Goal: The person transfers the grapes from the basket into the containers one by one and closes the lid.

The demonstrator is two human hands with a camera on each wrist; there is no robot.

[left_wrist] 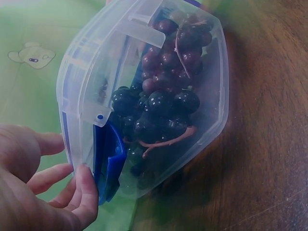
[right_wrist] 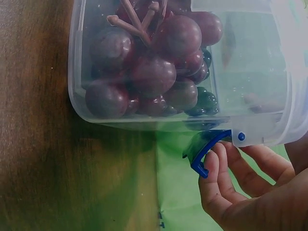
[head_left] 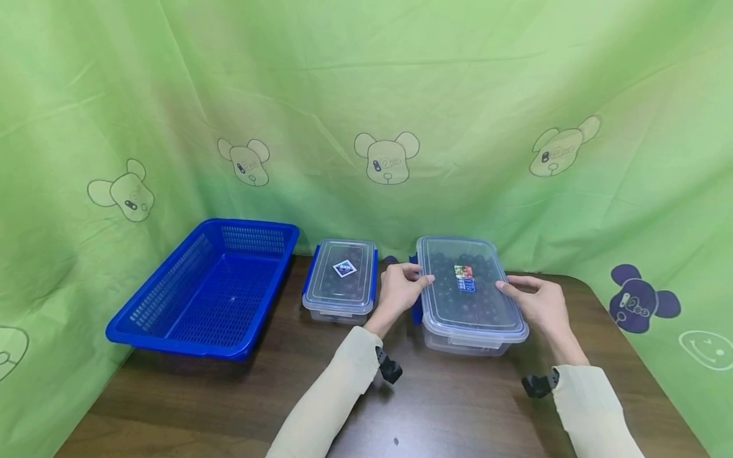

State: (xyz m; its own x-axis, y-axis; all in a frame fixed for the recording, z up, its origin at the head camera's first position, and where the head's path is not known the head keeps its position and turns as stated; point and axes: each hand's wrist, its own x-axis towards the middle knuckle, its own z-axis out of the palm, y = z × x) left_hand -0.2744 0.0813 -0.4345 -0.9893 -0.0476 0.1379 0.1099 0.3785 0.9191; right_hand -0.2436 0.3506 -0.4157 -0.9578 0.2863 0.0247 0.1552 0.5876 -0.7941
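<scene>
A large clear food container [head_left: 469, 318] with a transparent lid stands on the table, a fruit label on top. Dark red and black bunches of grapes [left_wrist: 168, 101] fill much of it. My left hand [head_left: 397, 292] holds the lid's left rim, thumb on top and fingers at the edge beside a blue latch [left_wrist: 109, 159] that tilts away from the wall. At the opposite side is my right hand [head_left: 541, 305], its thumb over the lid's edge. In the right wrist view its curled fingers hold another blue latch [right_wrist: 207, 151], which sticks out from the container.
Left of the large container stands a smaller lidded container [head_left: 340, 299] with blue side latches and dark contents. A blue perforated basket [head_left: 269, 299] sits further left on the brown wooden table [head_left: 458, 407]. A green curtain [head_left: 321, 102] hangs behind and around it.
</scene>
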